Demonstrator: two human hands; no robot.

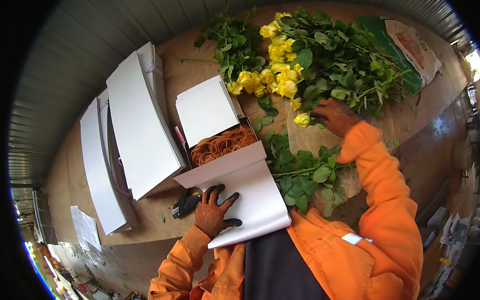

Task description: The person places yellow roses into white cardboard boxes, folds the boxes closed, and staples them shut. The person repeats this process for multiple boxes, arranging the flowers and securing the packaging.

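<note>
My left hand (216,210), with dark fingertips, lies with its fingers spread on a white sheet (258,198) at the table's near edge. Beside it is a black stapler (185,203). My right hand (334,115) is at a yellow rose (302,120), at the near side of a heap of yellow roses (282,68) with leafy stems; its fingertips are partly hidden, so a firm grip cannot be made out. Leafy green stems (302,180) lie between the sheet and my right sleeve. Past the sheet, an open box holds brown rubber bands (224,143) below white cards (207,109).
Stacks of large white sheets (140,122) (100,169) stand at the left. A green and white printed sack (410,52) lies at the far right. A crumpled clear wrapper (86,228) hangs over the near left edge. Corrugated metal (109,22) rises behind the wooden table.
</note>
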